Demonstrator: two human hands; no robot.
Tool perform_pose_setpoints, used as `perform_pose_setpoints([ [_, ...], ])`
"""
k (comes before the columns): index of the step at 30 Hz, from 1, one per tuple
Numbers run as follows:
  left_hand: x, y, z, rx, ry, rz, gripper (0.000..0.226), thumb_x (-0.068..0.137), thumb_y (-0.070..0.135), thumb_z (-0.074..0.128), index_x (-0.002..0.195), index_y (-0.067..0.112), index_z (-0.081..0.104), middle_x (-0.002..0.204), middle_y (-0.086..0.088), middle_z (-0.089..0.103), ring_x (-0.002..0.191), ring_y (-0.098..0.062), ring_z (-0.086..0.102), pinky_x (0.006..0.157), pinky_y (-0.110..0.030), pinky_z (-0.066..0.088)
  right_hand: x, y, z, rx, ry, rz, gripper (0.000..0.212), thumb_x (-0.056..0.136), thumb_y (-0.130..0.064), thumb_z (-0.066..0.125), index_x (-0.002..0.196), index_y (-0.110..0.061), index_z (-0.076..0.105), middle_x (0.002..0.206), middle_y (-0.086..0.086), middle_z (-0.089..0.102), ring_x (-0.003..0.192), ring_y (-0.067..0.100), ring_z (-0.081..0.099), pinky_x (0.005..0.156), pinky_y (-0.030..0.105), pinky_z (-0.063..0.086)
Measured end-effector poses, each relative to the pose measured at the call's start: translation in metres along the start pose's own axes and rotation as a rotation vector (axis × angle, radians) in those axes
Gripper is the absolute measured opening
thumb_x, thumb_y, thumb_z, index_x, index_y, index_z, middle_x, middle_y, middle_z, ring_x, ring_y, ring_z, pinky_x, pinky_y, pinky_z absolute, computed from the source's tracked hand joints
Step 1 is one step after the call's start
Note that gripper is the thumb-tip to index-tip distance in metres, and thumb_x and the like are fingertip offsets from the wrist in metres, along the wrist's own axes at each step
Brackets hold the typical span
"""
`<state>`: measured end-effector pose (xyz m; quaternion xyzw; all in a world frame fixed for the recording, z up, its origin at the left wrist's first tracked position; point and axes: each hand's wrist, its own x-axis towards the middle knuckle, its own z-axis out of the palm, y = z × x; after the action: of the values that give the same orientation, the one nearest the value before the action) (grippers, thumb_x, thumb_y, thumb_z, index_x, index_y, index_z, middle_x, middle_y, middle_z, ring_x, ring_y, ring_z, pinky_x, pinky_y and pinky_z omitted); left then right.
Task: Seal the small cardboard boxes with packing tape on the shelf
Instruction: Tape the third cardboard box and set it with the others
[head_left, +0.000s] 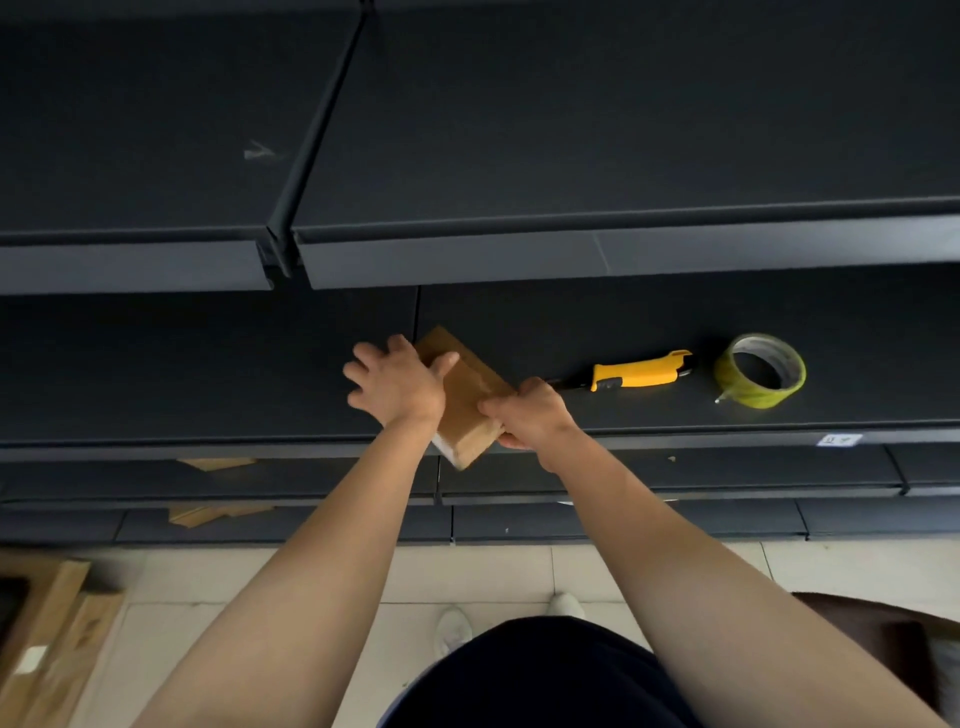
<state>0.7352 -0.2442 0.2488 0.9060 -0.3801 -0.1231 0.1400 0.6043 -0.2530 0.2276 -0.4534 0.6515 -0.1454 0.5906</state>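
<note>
Small cardboard box (470, 395): on shelf (208, 374) front edge, near corner overhanging; judged light, stiff, glossy-faced; left hand (397, 387) presses it, fingers spread; right hand (530, 415) curls round its near edge; best held by the edges.

Small brown cardboard box (470, 400) overhanging shelf (208, 364) edge

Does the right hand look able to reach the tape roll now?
Likely yes, after letting go: the right hand holds the box, and the tape roll lies uncovered beyond the yellow knife on the same shelf.
</note>
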Motion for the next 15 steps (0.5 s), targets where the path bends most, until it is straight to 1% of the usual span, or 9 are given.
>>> perform_pose_setpoints([
  [3,0.001,-0.006,0.001,-0.21,-0.042,-0.019,0.053,0.08,0.052,0.066,0.114,0.015,0.048,0.126,-0.015,0.035,0.111,-0.035,0.042,0.086,-0.045,0.044,-0.004,-0.003,-0.001,-0.092,-0.008,-0.017,0.036,0.08,-0.028,0.067,0.106,-0.005,0.061,0.098,0.008,0.062,0.086,0.018,0.06,0.082,0.04,0.056],
  [6,0.001,-0.008,0.0,-0.417,-0.186,0.16,0.049,0.081,0.035,0.072,0.118,0.017,0.046,0.125,-0.009,0.04,0.1,-0.023,0.051,0.08,-0.031,0.043,-0.011,-0.009,0.0,-0.082,-0.084,0.066,0.027,0.084,-0.032,0.064,0.092,-0.006,0.065,0.087,0.007,0.068,0.081,0.018,0.064,0.079,0.034,0.056],
  [7,0.001,-0.008,-0.001,-0.438,-0.229,0.21,0.05,0.082,0.032,0.072,0.12,0.017,0.045,0.123,-0.006,0.045,0.1,-0.021,0.053,0.083,-0.031,0.042,-0.012,-0.009,0.0,-0.083,-0.14,0.109,0.027,0.086,-0.033,0.062,0.088,-0.006,0.065,0.087,0.008,0.069,0.081,0.019,0.065,0.076,0.032,0.056],
  [9,0.0,-0.008,-0.001,-0.325,-0.212,0.277,0.046,0.083,0.037,0.069,0.12,0.019,0.048,0.121,-0.001,0.053,0.111,-0.021,0.053,0.1,-0.039,0.035,-0.013,-0.01,-0.003,-0.044,-0.188,0.164,0.031,0.088,-0.035,0.062,0.088,-0.005,0.065,0.089,0.01,0.069,0.079,0.02,0.066,0.067,0.028,0.055],
  [10,0.0,-0.01,-0.001,-0.224,-0.157,0.279,0.047,0.083,0.042,0.068,0.12,0.02,0.049,0.123,-0.002,0.052,0.116,-0.023,0.05,0.105,-0.045,0.031,-0.013,-0.011,-0.006,-0.001,-0.138,0.16,0.032,0.087,-0.036,0.063,0.092,-0.005,0.065,0.088,0.01,0.068,0.074,0.02,0.065,0.061,0.027,0.054],
  [11,-0.001,-0.012,-0.002,-0.138,-0.104,0.235,0.053,0.081,0.048,0.067,0.122,0.021,0.049,0.128,-0.005,0.049,0.12,-0.027,0.047,0.105,-0.049,0.031,-0.009,-0.011,-0.009,0.024,-0.035,0.127,0.036,0.085,-0.037,0.064,0.1,-0.004,0.064,0.088,0.009,0.066,0.071,0.02,0.063,0.058,0.027,0.052],
  [12,-0.002,-0.014,-0.004,-0.083,-0.08,0.156,0.063,0.079,0.054,0.067,0.127,0.019,0.046,0.132,-0.01,0.043,0.123,-0.032,0.043,0.102,-0.052,0.034,-0.005,-0.011,-0.012,0.008,0.085,0.072,0.044,0.084,-0.038,0.065,0.111,-0.004,0.06,0.095,0.009,0.063,0.076,0.021,0.062,0.061,0.029,0.053],
  [13,-0.004,-0.016,-0.006,-0.081,-0.09,0.068,0.074,0.077,0.058,0.067,0.132,0.016,0.04,0.135,-0.013,0.038,0.124,-0.036,0.04,0.098,-0.052,0.038,0.0,-0.011,-0.014,-0.034,0.18,-0.001,0.053,0.083,-0.037,0.066,0.123,-0.005,0.052,0.11,0.009,0.057,0.088,0.023,0.061,0.071,0.03,0.053],
  [15,-0.007,-0.019,-0.008,-0.208,-0.188,-0.049,0.088,0.074,0.056,0.072,0.138,0.011,0.032,0.138,-0.016,0.032,0.122,-0.038,0.043,0.092,-0.048,0.047,0.002,-0.013,-0.016,-0.076,0.2,-0.144,0.066,0.085,-0.032,0.068,0.139,-0.012,0.036,0.132,0.007,0.04,0.112,0.026,0.052,0.084,0.027,0.043],
])
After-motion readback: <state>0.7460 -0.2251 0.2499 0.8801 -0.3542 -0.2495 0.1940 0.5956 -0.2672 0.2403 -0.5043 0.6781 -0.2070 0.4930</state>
